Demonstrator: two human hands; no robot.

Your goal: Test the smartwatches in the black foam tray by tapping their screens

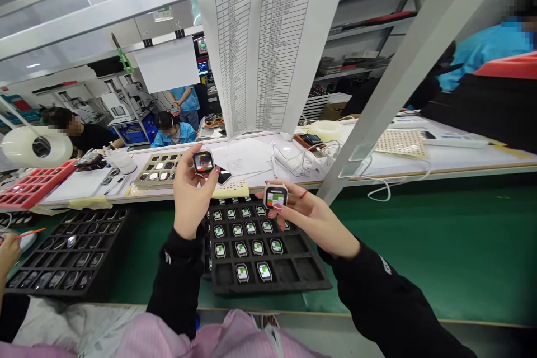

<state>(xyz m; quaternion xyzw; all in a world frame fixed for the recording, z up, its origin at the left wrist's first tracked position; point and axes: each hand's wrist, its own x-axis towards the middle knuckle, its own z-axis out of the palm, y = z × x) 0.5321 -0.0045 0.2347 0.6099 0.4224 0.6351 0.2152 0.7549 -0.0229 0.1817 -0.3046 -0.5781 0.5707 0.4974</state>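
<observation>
My left hand [191,193] is raised above the green mat, fingers pinched round a small smartwatch body [203,162] whose screen is lit dark red. My right hand [312,215] holds a second, white-cased smartwatch body [276,197] with a green, red and white screen, palm turned up. Both hands hover over a black foam tray [302,271] whose slots hold several more watch bodies with lit screens; some slots on its right side stand bare.
A second black tray [67,257] with dark watch bodies lies at the left, where another person's hand [8,251] reaches in. A red tray [29,184], a tape roll [36,146], a beige tray [161,169], cables and hanging paper lists [268,39] line the white shelf. Co-workers sit beyond.
</observation>
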